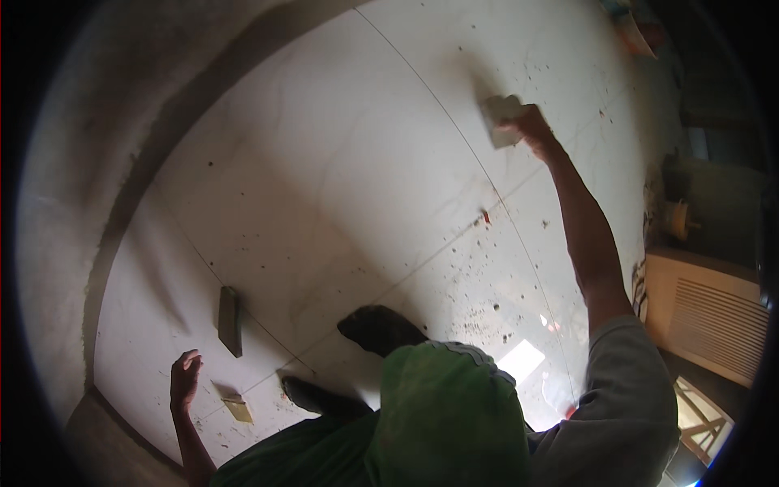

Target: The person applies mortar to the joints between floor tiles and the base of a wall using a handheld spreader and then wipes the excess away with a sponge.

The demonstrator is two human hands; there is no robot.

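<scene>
My right hand [523, 128] grips a pale grey rectangular block [497, 114], slightly blurred, against the white tiled floor [341, 178] at upper right. My left hand [186, 380] is at lower left with its fingers curled; what they hold, if anything, is unclear. To its right are a dark greenish-grey flat piece [229, 321] and a smaller yellowish piece [238, 408]. Two dark shoes [373, 325] show behind green cloth [442, 406] at bottom centre. Small debris [486, 217] and specks dot the tiles, with thin joint lines crossing them.
A grey concrete wall [57, 219] curves along the left. On the right are a yellowish bucket [677, 217], a louvred beige panel [706, 316] and a wooden frame [699, 415]. An orange container [637, 32] is at the top right.
</scene>
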